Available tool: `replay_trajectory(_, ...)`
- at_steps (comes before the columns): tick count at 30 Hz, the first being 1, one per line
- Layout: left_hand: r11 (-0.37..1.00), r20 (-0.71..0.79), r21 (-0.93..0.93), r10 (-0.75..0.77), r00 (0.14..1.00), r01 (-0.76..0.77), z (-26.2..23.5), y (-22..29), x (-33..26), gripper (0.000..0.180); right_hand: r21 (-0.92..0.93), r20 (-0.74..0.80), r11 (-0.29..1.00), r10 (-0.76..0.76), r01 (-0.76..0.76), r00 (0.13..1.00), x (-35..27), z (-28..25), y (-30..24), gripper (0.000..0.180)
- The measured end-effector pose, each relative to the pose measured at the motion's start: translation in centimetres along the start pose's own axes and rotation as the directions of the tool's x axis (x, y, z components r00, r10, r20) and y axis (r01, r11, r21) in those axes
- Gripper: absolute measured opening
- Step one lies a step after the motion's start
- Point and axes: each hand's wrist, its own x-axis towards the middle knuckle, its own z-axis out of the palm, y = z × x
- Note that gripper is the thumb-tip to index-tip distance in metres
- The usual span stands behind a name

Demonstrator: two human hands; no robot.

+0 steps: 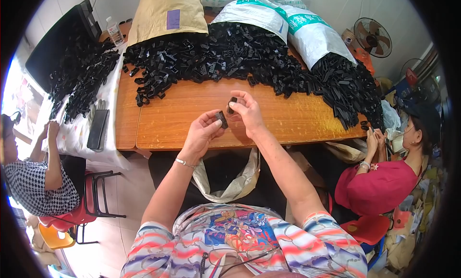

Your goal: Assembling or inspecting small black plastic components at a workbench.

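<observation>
Over the near edge of the wooden table (192, 119), my left hand (204, 131) pinches a small black plastic part (221, 119) between thumb and fingers. Just to its right and a little farther off, my right hand (247, 114) grips another small black plastic part (232, 105). The two parts are close together but apart. Beyond my hands lies a broad heap of black plastic parts (225, 52) across the back of the table. The exact kind of part is too small to tell.
A brown paper sack (165, 14) and white woven sacks (254, 14) spill onto the heap. Longer black parts (338, 81) lie at right. One co-worker (38, 182) sits left, another (384, 182) right. A phone (97, 129), a bottle (115, 31) and a fan (372, 37) surround the workspace. An open sack (225, 182) lies across my lap.
</observation>
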Motion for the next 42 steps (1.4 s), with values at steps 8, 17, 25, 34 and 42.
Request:
replay_trajectory(8, 0.987, -0.058, -0.161, 0.016, 0.998, -0.025, 0.4, -0.7, -1.4, 0.03, 0.031, -0.139, 0.993, -0.107, 0.112, 0.985, -2.9, 1.8, 2.3, 0.009)
replay_trajectory(17, 0.989, -0.108, -0.139, 0.037, 0.994, -0.052, -0.4, 0.3, -1.4, 0.032, -0.448, 0.019, 0.856, -0.28, 0.259, 0.96, -3.6, 1.4, 2.6, 0.014)
replay_trajectory(25, 0.988, -0.062, -0.138, 0.064, 0.996, -0.072, -0.9, 0.4, -1.5, 0.032, -0.596, 0.22, 0.618, -0.489, 0.513, 0.844, -4.4, 0.9, 1.7, 0.028)
replay_trajectory(34, 0.994, -0.005, -0.031, 0.108, 0.994, -0.108, -0.5, 1.1, -1.8, 0.033, -0.589, 0.237, 0.567, -0.559, 0.575, 0.794, -5.7, 2.6, -0.3, 0.028)
replay_trajectory(42, 0.994, 0.023, 0.04, 0.1, 0.995, -0.101, -0.5, 1.5, -2.5, 0.032, -0.587, 0.298, 0.548, -0.537, 0.595, 0.789, -5.9, 2.3, -0.3, 0.031)
